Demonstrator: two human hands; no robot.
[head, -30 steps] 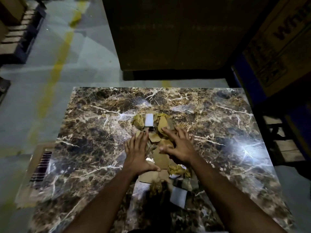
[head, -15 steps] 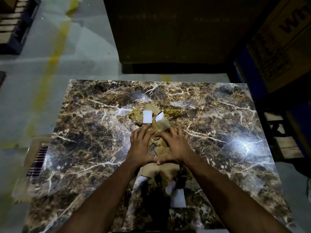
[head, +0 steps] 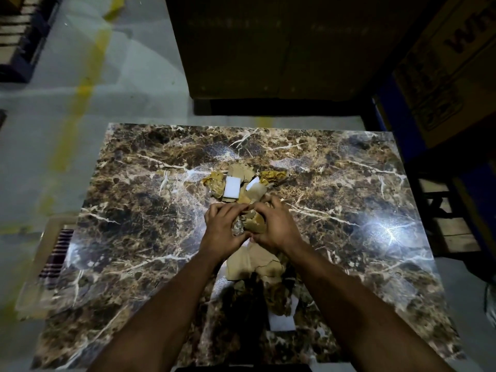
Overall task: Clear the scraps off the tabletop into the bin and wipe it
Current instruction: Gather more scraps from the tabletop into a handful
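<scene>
Cardboard scraps (head: 252, 224) prob. btwn both hands.

text: "Wh", cut off by the frame edge | on: cardboard box (head: 453, 68) at 2 o'clock | smaller print and symbols below it: possibly handling marks, too blurred to read

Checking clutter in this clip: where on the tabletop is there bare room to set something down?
Bare marble runs left of the left hand to the tabletop edge, and right of the right hand. The middle strip is crowded: scraps beyond the hands, more between the forearms.
</scene>
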